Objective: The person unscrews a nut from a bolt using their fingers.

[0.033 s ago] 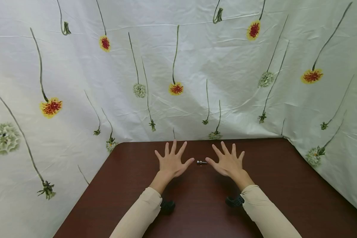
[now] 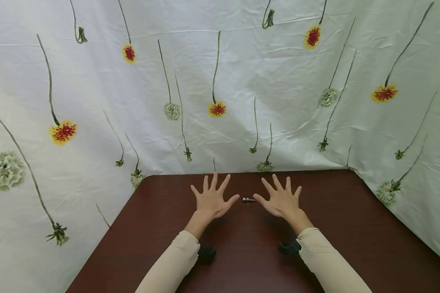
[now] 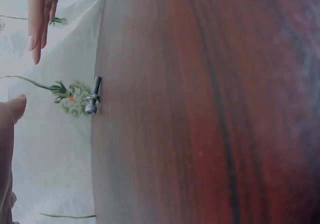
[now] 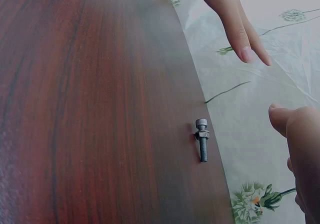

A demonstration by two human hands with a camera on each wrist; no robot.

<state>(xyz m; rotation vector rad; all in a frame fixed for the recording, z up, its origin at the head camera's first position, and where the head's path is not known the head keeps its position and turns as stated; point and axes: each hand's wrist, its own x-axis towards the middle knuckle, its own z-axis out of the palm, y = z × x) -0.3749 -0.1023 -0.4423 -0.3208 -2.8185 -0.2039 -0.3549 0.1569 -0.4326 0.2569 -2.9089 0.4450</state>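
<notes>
A small metal bolt [image 2: 248,200] with a nut threaded on its shank lies on the dark red-brown table. In the right wrist view the bolt [image 4: 202,140] shows a round head, the nut just below it and bare thread beyond. My left hand [image 2: 211,200] is held over the table to the left of the bolt, fingers spread and straight, holding nothing. On the other side, my right hand [image 2: 280,199] mirrors it, its thumb tip right by the bolt's threaded end in the head view. Both palms face down and away.
The wood-grain table [image 2: 245,260] reaches back to a white cloth [image 2: 242,73] printed with flowers, which hangs behind and along both sides. Dark straps with black devices [image 2: 207,255] sit at both wrists, below the beige sleeves [image 2: 172,260].
</notes>
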